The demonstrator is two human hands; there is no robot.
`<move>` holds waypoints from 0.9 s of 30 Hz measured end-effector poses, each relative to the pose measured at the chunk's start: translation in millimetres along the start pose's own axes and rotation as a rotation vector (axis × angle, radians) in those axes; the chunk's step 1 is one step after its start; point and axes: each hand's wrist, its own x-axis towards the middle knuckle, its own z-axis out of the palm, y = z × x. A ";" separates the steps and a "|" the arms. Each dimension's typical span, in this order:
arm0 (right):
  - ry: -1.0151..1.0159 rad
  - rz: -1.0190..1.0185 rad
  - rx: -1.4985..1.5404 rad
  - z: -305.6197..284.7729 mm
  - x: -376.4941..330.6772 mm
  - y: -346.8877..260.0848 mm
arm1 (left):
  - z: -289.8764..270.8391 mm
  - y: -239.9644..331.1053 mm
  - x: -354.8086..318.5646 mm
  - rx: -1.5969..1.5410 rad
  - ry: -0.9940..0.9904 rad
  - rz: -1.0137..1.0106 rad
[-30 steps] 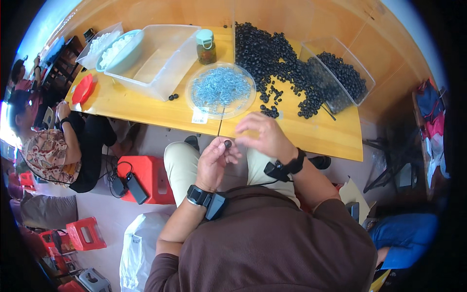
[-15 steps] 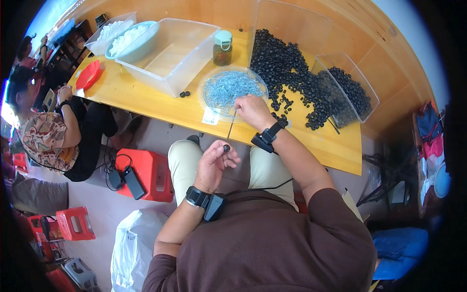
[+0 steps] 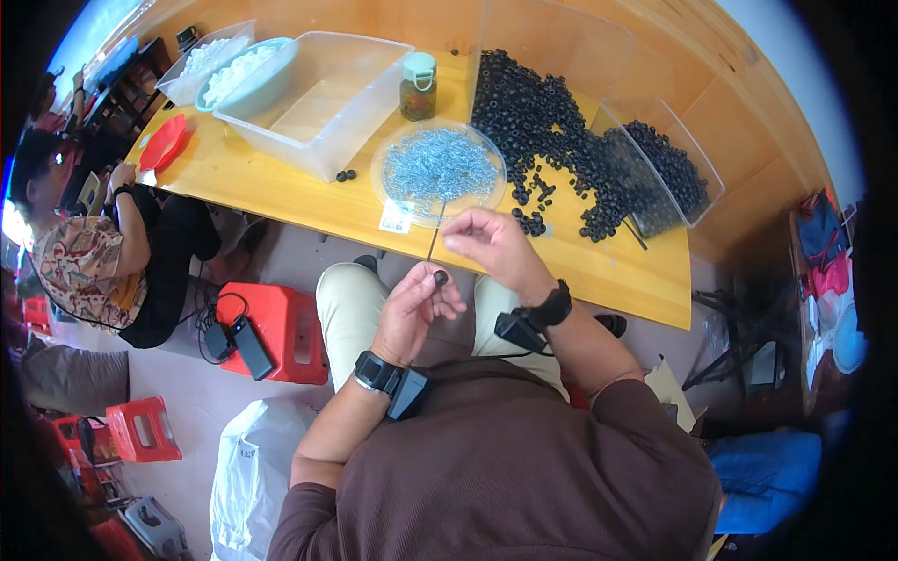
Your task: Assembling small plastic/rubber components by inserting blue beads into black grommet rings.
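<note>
My left hand (image 3: 414, 304) is closed in front of the table edge, thumb and fingertips pinching a small black ring-like part (image 3: 441, 278). My right hand (image 3: 486, 241) is just above and to the right of it, over the table's front edge. Its thumb and forefinger are drawn together; whatever lies between them is too small to make out. Beyond the hands sits a round clear tray (image 3: 382, 161) heaped with small shiny bluish-silver pieces (image 3: 440, 164). Many loose black parts (image 3: 533, 107) of similar look are piled to its right.
A clear bin (image 3: 351, 140) stands left of the tray, near a green-lidded jar (image 3: 418, 89). Another clear bin (image 3: 706, 192) lies tipped among the black parts. Farther left are a blue bowl (image 3: 210, 98) of white pieces and a red dish (image 3: 166, 142). A person (image 3: 94, 248) sits at left.
My right hand has come back from the tray of shiny pieces toward my left hand. The left hand still pinches the black part, its position nearly the same.
</note>
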 end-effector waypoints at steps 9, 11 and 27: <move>-0.048 -0.123 0.069 9.8 -40.3 -5.2 | 15.3 -7.5 -1.4 0.016 -0.050 0.005; -0.065 0.081 0.166 6.9 -47.9 -5.5 | 16.8 -8.3 -4.0 0.029 -0.048 -0.004; 0.378 -0.325 -0.737 -66.9 -43.9 20.3 | 21.4 -5.0 -6.0 -0.017 -0.025 0.090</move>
